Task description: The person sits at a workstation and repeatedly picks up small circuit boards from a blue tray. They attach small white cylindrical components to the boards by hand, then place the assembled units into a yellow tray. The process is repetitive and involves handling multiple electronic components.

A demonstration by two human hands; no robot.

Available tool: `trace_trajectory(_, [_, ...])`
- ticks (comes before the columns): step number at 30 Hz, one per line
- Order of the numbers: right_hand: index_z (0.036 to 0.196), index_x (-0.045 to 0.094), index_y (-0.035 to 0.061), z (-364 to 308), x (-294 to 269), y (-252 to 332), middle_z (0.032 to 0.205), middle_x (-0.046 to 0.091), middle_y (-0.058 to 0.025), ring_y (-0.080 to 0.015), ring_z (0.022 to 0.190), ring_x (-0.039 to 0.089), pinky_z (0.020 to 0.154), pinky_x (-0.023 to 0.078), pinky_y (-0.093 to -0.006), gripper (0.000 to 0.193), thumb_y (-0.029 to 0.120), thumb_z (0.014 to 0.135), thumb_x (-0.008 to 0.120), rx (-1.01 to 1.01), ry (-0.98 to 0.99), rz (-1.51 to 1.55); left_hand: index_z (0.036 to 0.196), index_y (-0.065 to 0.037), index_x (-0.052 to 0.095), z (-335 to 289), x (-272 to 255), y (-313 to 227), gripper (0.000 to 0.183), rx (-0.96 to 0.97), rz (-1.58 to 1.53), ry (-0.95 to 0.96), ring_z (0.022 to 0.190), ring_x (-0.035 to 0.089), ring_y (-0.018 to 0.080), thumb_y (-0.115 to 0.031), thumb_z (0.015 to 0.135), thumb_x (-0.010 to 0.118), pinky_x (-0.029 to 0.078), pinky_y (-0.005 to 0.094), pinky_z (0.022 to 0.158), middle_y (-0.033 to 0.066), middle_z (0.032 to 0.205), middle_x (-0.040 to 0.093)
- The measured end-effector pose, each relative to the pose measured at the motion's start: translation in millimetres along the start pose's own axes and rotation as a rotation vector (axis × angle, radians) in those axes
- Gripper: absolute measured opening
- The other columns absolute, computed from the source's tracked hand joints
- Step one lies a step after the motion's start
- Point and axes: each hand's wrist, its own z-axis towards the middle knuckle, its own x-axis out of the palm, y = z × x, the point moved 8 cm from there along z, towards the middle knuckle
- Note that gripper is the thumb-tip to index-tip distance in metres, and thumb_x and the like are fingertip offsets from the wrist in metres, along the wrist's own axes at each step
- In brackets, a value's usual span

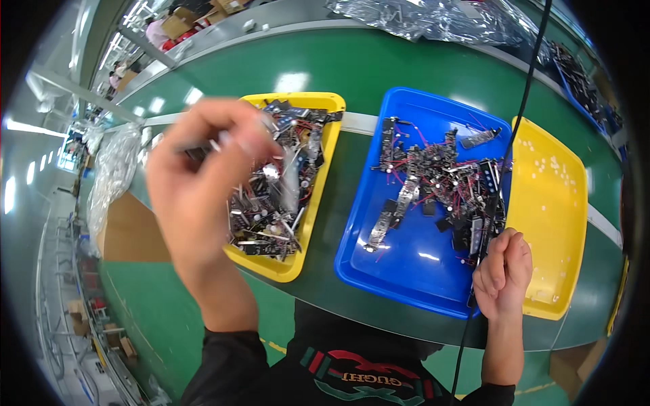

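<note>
My left hand (210,172) is raised over the left yellow tray (288,272), smeared by motion. Its thumb and fingers curl toward each other, and whether they grip anything is unclear. A blurred pale strip (290,179) shows just beside the fingertips, above heaped small dark electronic parts (271,220) with wires and shiny pieces. At the near right corner of the blue tray (406,271), my right hand (502,274) is closed with curled fingers; what they hold, if anything, is hidden. Circuit-board parts with thin red wires (433,169) lie scattered in the blue tray.
A second yellow tray (548,250) with small white bits adjoins the blue one. A thin black cable (518,122) crosses in front of the trays. Clear plastic wrap (433,19) lies across the green table (237,74). A cardboard box (134,229) stands at left.
</note>
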Motion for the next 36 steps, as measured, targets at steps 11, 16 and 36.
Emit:
trace_trajectory(11, [0.06, 0.028, 0.0163, 4.5, 5.9, -1.7, 0.042, 0.022, 0.0032, -0.0075, 0.031, 0.018, 0.032, 0.013, -0.0226, 0.044, 0.042, 0.096, 0.027, 0.092, 0.036, 0.111, 0.082, 0.001, 0.062, 108.2, -72.6, 142.0, 0.024, -0.293, 0.724, 0.35, 0.068, 0.053, 0.0102, -0.022, 0.078, 0.058, 0.041, 0.0239, 0.063, 0.0046, 0.071, 0.06])
trace_trajectory(16, [0.063, 0.032, 0.0143, 3.9, 3.6, 1.3, 0.046, 0.025, 0.0033, -0.0078, 0.033, 0.021, 0.033, 0.014, -0.0231, 0.036, 0.033, 0.093, 0.032, 0.051, 0.087, 0.101, 0.09, 0.0, 0.064, 89.5, -57.7, 170.5, 0.032, -0.504, 0.682, 0.475, 0.069, 0.055, 0.0148, -0.029, 0.081, 0.059, 0.045, 0.0292, 0.066, 0.0059, 0.078, 0.061])
trace_trajectory(36, [0.107, 0.056, -0.0055, 5.5, -6.0, 2.3, 0.052, 0.027, 0.006, -0.0034, 0.039, 0.023, 0.038, 0.019, -0.0195, 0.028, 0.016, 0.093, 0.043, 0.122, 0.072, -0.014, 0.101, -0.004, 0.059, -7.4, 61.5, 40.7, 0.028, 0.185, 0.835, 0.612, 0.09, 0.056, 0.0289, -0.012, 0.075, 0.065, 0.043, 0.0357, 0.081, 0.0125, 0.093, 0.06])
